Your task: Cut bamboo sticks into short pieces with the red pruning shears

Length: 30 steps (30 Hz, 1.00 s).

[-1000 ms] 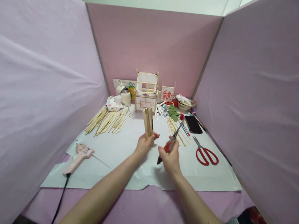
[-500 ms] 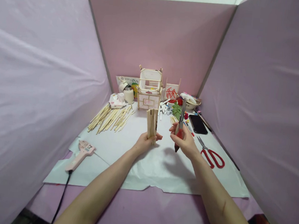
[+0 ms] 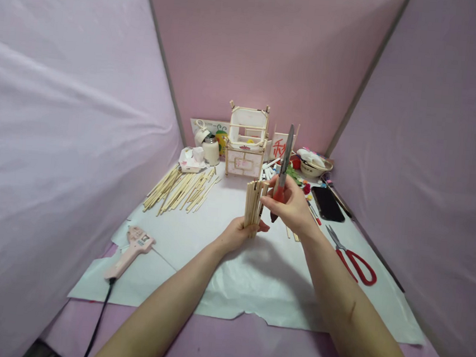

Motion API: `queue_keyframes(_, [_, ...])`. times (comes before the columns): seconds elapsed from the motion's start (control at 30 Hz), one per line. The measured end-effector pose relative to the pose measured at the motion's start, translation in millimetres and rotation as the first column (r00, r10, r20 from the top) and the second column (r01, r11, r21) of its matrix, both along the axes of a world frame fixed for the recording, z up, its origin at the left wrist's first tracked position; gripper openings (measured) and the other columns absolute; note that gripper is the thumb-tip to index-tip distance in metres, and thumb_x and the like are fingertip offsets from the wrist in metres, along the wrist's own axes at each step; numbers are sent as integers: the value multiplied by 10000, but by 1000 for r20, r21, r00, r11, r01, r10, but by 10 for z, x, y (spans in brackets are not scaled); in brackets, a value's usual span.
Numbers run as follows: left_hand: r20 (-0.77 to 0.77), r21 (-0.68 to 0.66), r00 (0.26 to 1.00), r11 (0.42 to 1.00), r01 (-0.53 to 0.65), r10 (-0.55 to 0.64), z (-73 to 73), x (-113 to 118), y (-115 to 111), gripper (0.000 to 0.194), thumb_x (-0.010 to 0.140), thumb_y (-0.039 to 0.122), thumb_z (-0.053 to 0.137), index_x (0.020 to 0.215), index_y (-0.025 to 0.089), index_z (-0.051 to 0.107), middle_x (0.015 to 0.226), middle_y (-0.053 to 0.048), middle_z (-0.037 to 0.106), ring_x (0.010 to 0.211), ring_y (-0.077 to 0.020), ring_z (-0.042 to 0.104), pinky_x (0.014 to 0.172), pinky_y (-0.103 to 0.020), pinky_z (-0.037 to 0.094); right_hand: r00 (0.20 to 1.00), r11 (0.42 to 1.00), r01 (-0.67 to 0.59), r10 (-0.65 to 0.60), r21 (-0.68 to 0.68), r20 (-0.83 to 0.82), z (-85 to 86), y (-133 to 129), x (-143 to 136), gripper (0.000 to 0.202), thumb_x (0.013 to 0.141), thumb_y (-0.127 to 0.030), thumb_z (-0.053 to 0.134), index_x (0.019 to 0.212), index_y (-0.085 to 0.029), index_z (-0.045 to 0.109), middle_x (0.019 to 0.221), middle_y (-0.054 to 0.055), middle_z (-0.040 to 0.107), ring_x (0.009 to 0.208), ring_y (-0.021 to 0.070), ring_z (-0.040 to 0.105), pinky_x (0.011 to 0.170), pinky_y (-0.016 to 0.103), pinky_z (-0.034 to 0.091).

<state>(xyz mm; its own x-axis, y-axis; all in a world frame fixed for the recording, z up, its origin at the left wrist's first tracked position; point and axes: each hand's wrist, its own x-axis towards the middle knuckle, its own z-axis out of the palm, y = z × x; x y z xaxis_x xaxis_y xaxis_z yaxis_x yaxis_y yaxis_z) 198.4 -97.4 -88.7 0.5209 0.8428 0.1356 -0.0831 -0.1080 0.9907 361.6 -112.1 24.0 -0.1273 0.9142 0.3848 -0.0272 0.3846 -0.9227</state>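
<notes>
My left hand is wrapped round the lower part of an upright bundle of thin wooden sticks above the white sheet. The red-handled pruning shears are in my right hand, blades pointing up. The thumb and fingertips of my right hand are at the top right of the bundle. Behind the bundle stands a small stick-built house with a patterned front.
Loose sticks lie at the left, with a pink glue gun and its cord nearer. On the right are red-handled scissors, a black phone and a bowl. A white jar stands at the back left.
My right hand has moved left with the shears and now meets the top of the bundle. The view has shifted, so the objects appear a little displaced.
</notes>
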Motion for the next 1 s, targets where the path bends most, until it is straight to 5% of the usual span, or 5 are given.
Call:
queue_keyframes(0.33, [-12, -39, 1000, 999, 23, -24, -38, -10, 40, 357, 830, 409, 621, 1004, 101, 671, 1056, -182, 698, 999, -284, 651, 905, -423, 467, 999, 999, 6, -8, 42, 37, 9, 97, -34, 272, 714, -244, 702, 883, -231, 490, 639, -73, 419, 529, 95, 410, 481, 220, 359])
queue_keyframes(0.6, [39, -61, 999, 998, -17, 20, 17, 19, 22, 343, 821, 408, 629, 963, 99, 670, 997, -165, 704, 957, -262, 664, 901, -422, 486, 1000, 1000, 0, 0, 4, 10, -75, 19, 141, 363, 720, -262, 675, 1029, -227, 487, 939, 16, 587, 767, 154, 555, 659, 286, 455])
queue_keyframes(0.77, [90, -135, 995, 990, -28, 40, 23, 30, 12, 314, 794, 387, 663, 942, 110, 672, 992, -149, 703, 979, -260, 658, 904, -429, 492, 973, 989, 65, -34, -132, 228, -307, -99, 446, 421, 739, -291, 641, 1127, -230, 488, 986, 35, 589, 894, 195, 571, 759, 320, 463])
queue_keyframes(1.0, [127, -194, 989, 980, -48, 74, 5, 54, 21, 323, 749, 379, 708, 921, 110, 663, 967, -136, 706, 960, -247, 665, 915, -442, 489, 811, 934, 184, 33, -308, 584, -421, -385, 817, 470, 753, -340, 574, 1190, -240, 434, 966, 29, 556, 788, 187, 562, 612, 277, 437])
